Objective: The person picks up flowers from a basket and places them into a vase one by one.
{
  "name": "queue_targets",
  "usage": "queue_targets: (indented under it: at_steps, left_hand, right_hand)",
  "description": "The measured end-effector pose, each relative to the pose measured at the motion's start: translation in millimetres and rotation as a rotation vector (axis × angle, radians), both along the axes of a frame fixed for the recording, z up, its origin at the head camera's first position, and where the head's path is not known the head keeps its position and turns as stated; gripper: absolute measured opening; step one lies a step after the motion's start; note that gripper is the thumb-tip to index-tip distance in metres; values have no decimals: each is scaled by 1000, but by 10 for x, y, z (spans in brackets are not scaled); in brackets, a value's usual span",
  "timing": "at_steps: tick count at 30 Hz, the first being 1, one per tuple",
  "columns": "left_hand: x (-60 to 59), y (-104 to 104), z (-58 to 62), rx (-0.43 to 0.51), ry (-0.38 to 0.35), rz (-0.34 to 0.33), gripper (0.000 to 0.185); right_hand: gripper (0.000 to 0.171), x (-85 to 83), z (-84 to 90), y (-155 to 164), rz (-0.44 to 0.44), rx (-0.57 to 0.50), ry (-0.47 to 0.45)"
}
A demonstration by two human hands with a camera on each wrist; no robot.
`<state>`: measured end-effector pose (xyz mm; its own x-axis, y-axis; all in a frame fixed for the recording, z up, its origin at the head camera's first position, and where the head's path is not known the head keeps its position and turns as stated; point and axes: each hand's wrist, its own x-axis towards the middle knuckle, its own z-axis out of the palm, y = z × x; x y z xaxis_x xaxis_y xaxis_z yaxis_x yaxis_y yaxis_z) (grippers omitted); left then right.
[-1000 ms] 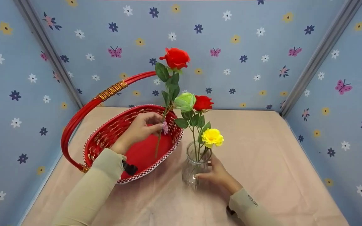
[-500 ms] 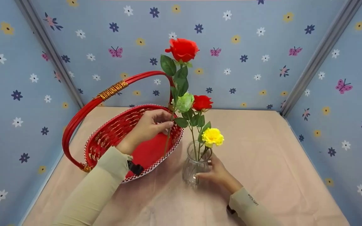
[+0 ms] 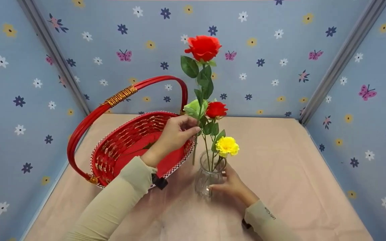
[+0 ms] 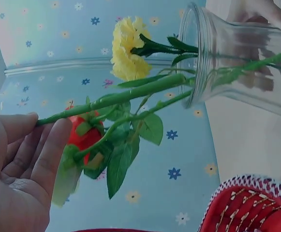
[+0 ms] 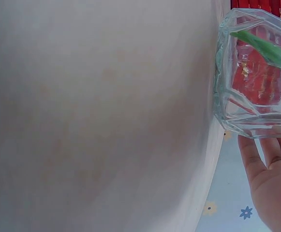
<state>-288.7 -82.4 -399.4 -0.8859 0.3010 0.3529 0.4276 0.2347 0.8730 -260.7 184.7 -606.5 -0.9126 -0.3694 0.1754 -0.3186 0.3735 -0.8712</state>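
My left hand (image 3: 176, 134) pinches the stem of a tall red rose (image 3: 203, 48) between thumb and fingers, upright by the basket's right rim. The left wrist view shows the green stem (image 4: 130, 93), its lower end close to the vase's mouth. My right hand (image 3: 231, 187) grips the clear glass vase (image 3: 202, 187) from the right, thumb in front. In the vase stand a light green flower (image 3: 194, 108), a shorter red rose (image 3: 216, 109) and a yellow flower (image 3: 227, 146). In the right wrist view, fingers (image 5: 249, 157) lie against the vase's side near its base.
A red woven basket (image 3: 112, 157) with a tall arched handle (image 3: 79, 134) stands left of the vase, under my left forearm. Something small and dark green (image 3: 148, 145) lies inside. Pale pink cloth (image 3: 280, 167) covers the table, and patterned blue walls (image 3: 266, 20) enclose it.
My left hand has carried the tall red rose up and to the right, from over the basket to beside the vase. The right hand and vase have stayed in place.
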Motion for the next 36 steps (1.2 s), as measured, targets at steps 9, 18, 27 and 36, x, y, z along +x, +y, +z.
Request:
queue_targets:
  at_steps: [9,18,27,36]
  left_hand:
    - [-3,247,-94,9,62,16,20]
    - [0,418,-226,-29,127,40,15]
    - [18,486,-344,-79,122,34,14]
    - [39,533,-431,-124,123,20,17]
  right_hand:
    - [106,-18,-28,7,12,-23,25]
    - [107,-19,-8,9,22,-26,31]
    - [109,-18,17,6,18,-16,24]
    - [109,-4,21,7,5,-6,-12]
